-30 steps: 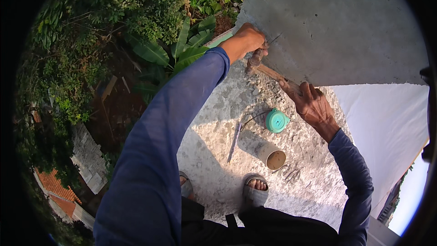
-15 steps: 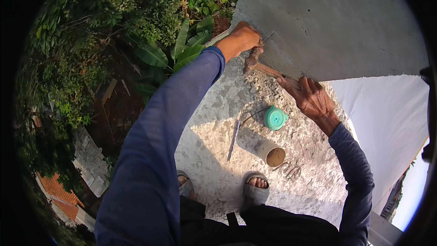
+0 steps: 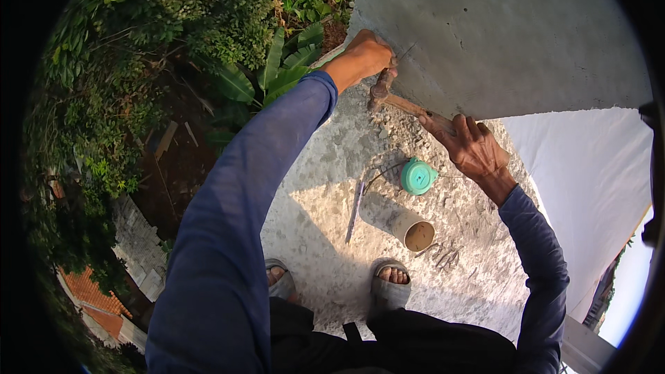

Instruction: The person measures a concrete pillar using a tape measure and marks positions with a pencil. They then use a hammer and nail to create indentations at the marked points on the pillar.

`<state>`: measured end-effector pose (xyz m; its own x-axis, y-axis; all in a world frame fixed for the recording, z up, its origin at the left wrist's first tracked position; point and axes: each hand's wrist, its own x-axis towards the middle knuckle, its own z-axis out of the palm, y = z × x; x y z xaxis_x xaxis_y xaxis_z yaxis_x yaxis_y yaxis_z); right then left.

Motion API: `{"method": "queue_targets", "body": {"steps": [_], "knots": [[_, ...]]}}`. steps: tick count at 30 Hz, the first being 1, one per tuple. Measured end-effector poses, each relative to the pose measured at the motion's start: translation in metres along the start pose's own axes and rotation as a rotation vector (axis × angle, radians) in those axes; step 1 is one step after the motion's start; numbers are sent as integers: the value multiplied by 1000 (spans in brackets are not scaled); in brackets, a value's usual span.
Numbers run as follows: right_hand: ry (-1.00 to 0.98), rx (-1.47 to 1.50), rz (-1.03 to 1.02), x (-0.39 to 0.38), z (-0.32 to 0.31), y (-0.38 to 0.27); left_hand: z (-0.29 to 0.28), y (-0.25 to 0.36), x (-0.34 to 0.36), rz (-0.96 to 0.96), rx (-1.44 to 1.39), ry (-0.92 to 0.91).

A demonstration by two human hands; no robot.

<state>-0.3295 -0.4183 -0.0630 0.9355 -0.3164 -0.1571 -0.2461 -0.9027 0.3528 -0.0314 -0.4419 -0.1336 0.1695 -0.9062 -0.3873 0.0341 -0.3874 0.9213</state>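
Observation:
In my right hand [image 3: 478, 150] is a hammer [image 3: 405, 103] with a wooden handle, fingers wrapped round the handle's near end. Its rusty brown head lies close to the fingertips of my left hand [image 3: 366, 55]. That hand is closed against the lower left edge of a grey plastered wall [image 3: 499, 34]. Whatever it pinches, if anything, is hidden by the fingers. A thin dark line shows on the wall just right of those fingers.
A round turquoise case [image 3: 418, 176] rests on the rough concrete floor [image 3: 325, 215] beside a lying tube-like container [image 3: 415, 233] and a thin stick [image 3: 355, 211]. Rubble [image 3: 395, 131] lies below the wall. Leftward, the floor edge drops to plants [image 3: 235, 83]. White sheeting [image 3: 582, 159] hangs right.
Both hands and the hammer appear almost where they were, with a slight shift of the whole view. The hammer head remains near my left fingers.

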Motion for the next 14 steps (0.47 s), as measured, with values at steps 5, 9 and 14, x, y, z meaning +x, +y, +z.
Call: {"method": "queue_targets", "body": {"steps": [5,9,14], "knots": [[3,20,-10,0,-4,-3,-1,2,4,40,45,24],[73,104,-2,3,1,-6,-3,2,1,36,38,20],[14,26,-29,0,9,-2,-1,7,-5,-17,71,23]]}}
